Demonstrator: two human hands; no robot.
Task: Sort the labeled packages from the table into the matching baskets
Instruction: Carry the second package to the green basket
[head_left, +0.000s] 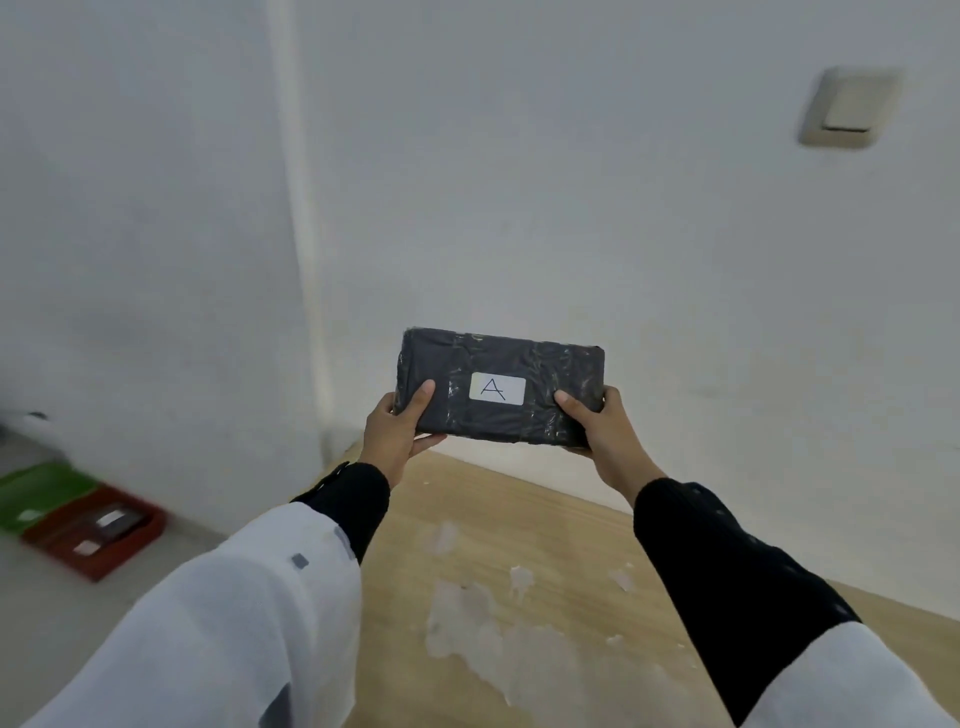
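Note:
A flat black plastic-wrapped package (498, 364) with a white label reading "A" is held up in front of me, above the far edge of the wooden table (519, 545). My left hand (397, 434) grips its lower left corner, thumb on the front face. Its lower right corner sits in my right hand (597, 423), thumb likewise on the front. On the floor at the far left lies a red basket (145, 540) holding a few dark packages, with a green basket (47, 491) beside it. Their labels are too blurred to read.
A white wall rises right behind the table, with a corner edge (306, 260) left of the package and a light switch (849, 106) at the upper right. The table top has pale worn patches. Grey floor (52, 613) lies left of the table.

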